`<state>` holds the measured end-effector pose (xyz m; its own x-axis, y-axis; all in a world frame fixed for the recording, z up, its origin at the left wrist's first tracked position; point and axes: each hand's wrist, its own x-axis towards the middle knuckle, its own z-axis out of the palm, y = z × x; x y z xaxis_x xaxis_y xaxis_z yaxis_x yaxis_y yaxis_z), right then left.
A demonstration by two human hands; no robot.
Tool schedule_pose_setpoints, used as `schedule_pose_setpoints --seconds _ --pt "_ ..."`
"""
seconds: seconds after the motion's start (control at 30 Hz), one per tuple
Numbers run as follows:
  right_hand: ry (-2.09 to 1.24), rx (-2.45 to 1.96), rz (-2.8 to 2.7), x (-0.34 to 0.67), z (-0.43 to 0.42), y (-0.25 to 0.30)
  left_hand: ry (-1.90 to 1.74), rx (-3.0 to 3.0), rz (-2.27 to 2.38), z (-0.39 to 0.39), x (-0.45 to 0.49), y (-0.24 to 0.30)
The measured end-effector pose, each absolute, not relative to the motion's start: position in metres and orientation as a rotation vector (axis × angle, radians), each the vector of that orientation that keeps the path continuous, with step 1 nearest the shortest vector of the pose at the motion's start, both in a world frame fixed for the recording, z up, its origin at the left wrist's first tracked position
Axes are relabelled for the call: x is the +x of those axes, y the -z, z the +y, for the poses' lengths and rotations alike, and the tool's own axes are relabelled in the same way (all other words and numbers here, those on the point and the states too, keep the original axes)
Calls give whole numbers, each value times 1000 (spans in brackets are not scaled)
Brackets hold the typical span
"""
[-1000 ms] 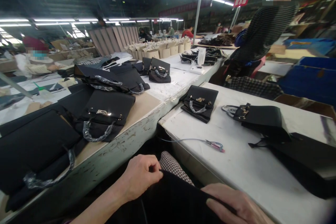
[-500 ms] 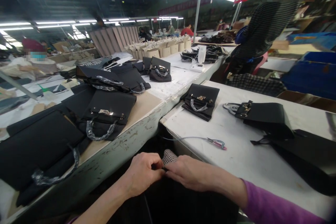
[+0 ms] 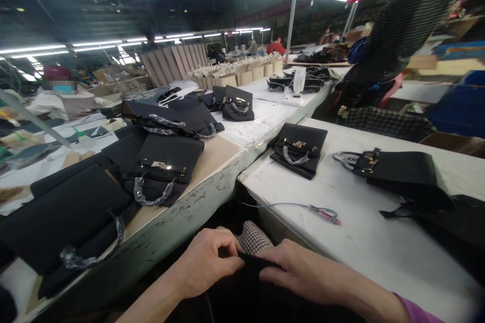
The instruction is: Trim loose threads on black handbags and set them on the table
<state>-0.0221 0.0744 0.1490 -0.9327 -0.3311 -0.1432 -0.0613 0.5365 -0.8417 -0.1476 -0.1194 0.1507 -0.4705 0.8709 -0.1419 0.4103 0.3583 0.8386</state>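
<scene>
My left hand (image 3: 206, 261) and my right hand (image 3: 299, 271) meet low in the middle of the view, over my lap. Both pinch the upper edge of a black piece of fabric (image 3: 250, 292) that lies across my legs. A patch of checked cloth (image 3: 254, 237) shows just beyond my fingers. The nearest table item is a small pair of snips on a cord (image 3: 326, 213), on the white table (image 3: 364, 247) to the right of my hands.
Black handbags lie on the long bench at left (image 3: 166, 164) and on the white table (image 3: 299, 149), (image 3: 394, 169). A person in a striped top (image 3: 394, 45) stands at the right rear. Another worker (image 3: 64, 96) sits far left. Blue crates (image 3: 454, 111) stand at right.
My right hand slid from the lower right up along the black fabric to meet my left hand. The view shifted slightly left and down.
</scene>
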Motion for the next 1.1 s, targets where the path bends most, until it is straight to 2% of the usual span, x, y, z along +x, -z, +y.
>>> schedule_pose_setpoints --seconds 0.33,0.6,0.87,1.1 --pt "1481 -224 2387 -21 83 -133 -1062 1140 1986 -114 -149 -149" --pt "1370 -368 2580 -38 69 -143 -910 1183 2153 -109 -150 -146" --pt "1388 -314 2591 -39 61 -142 -824 928 2376 -113 -145 -150" --pt "1485 -297 2525 -33 58 -149 -993 666 2187 -134 -157 -152"
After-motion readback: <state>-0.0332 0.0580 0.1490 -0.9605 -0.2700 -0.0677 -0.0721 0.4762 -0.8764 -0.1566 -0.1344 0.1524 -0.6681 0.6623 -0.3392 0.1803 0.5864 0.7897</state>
